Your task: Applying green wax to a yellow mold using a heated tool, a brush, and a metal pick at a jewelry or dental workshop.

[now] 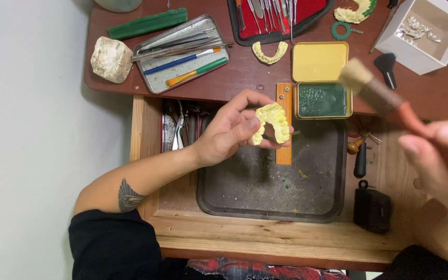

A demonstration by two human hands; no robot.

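- The dark tray (265, 199) under the hands lies open and bare.
- A wooden peg (284, 124) juts over it.
- The desk (245, 72) behind is crowded with tools.

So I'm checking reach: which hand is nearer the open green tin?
Left. The left hand, holding the yellow dental cast, sits just left of the green tin; the right hand is farther right.
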